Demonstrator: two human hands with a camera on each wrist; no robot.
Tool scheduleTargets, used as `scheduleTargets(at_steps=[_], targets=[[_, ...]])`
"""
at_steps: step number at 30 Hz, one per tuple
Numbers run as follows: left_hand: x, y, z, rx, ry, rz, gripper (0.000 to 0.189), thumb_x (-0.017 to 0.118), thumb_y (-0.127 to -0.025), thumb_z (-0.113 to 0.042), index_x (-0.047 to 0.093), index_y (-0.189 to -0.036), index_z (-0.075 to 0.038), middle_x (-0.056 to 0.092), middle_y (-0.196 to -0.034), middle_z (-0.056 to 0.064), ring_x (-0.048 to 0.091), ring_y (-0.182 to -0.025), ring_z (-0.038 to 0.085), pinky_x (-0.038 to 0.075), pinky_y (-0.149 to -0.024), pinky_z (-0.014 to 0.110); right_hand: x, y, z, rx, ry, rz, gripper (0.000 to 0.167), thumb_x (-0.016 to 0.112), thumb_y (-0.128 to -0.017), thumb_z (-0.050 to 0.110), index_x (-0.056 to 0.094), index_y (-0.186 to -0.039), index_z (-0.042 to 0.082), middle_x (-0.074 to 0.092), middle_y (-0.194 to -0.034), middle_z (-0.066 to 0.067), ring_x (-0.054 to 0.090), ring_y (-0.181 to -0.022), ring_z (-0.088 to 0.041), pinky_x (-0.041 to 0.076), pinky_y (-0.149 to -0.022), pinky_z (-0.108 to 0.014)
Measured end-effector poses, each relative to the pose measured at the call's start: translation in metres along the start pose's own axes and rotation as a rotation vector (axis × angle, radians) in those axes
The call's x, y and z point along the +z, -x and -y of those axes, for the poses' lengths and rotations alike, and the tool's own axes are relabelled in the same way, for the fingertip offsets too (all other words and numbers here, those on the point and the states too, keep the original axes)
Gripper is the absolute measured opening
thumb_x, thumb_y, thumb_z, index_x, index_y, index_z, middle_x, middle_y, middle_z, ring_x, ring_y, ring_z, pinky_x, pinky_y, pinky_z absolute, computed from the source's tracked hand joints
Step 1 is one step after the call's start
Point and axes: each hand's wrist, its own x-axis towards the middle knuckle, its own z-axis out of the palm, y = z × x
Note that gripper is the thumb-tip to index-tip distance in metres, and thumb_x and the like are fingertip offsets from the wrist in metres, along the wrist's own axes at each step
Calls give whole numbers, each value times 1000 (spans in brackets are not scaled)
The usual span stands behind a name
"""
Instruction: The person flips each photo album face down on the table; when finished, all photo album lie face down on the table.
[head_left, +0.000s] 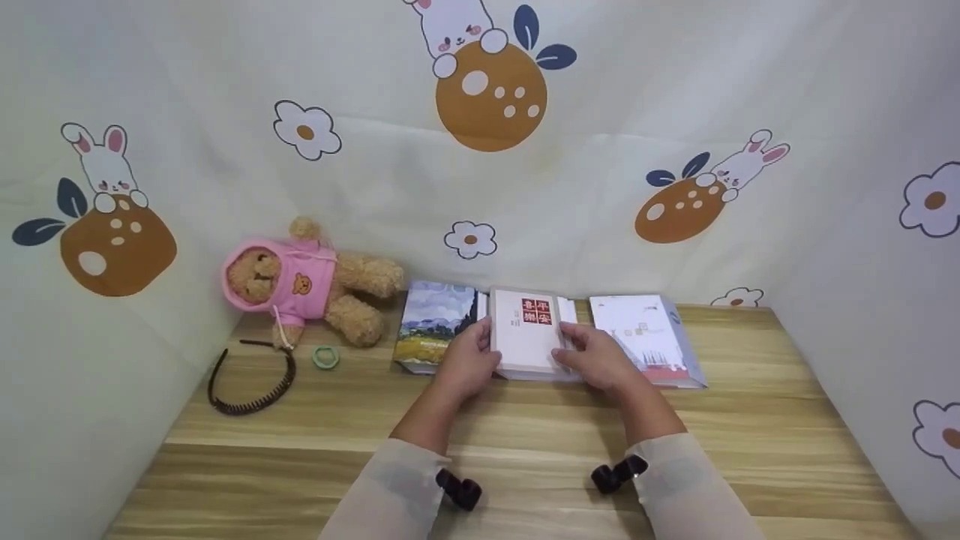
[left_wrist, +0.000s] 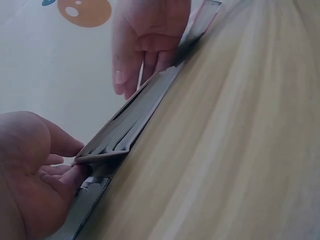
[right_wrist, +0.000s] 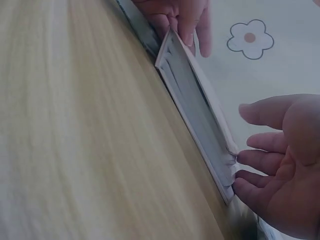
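A book [head_left: 525, 337] with a pale cover and a red square of characters lies flat between both hands. My left hand [head_left: 469, 360] pinches its left edge; in the left wrist view, thumb and fingers meet at the near corner. My right hand [head_left: 596, 356] touches the right edge with its fingertips. In the right wrist view, the thumb [right_wrist: 260, 112] of that hand stands apart from the cover. Left of the pale book lies a book with a painted landscape cover [head_left: 435, 322]. To the right is a white book with a printed skyline [head_left: 637, 337].
On the left, a teddy bear [head_left: 307, 281] in a pink hoodie lies on the wooden table [head_left: 525, 435]. Before it are a black toothed headband [head_left: 255, 405] and a small green ring [head_left: 325, 357]. A patterned cloth [head_left: 360, 195] hangs behind and at the sides.
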Motion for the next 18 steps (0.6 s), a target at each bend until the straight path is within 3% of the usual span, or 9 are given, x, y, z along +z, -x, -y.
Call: scheduleTargets(at_steps=[7, 12, 18], targets=[[-3, -1, 0, -28, 63, 7, 70, 62, -97, 3, 38, -162, 5, 48, -163, 27, 52, -151, 39, 49, -122, 45, 1, 2, 1, 20, 0, 24, 68, 74, -99, 31, 49, -161, 19, 43, -171, -10, 31, -163, -38, 22, -136, -57], [-3, 1, -2, -39, 244, -2, 66, 63, -100, -4, 41, -161, 3, 48, -164, 25, 51, -152, 39, 49, -123, 45, 3, 6, 7, 12, -12, 33, 70, 73, -100, 37, 48, -162, 16, 45, -170, -10, 33, -163, -37, 24, -135, -56], [-2, 4, -10, -28, 470, 32, 58, 55, -106, -14, 47, -163, -14, 52, -162, 20, 65, -129, 25, 59, -104, 35, 5, 14, 26, -34, -52, 55, 67, 73, -100, 42, 53, -159, 18, 49, -167, -13, 42, -158, -38, 34, -131, -56]])
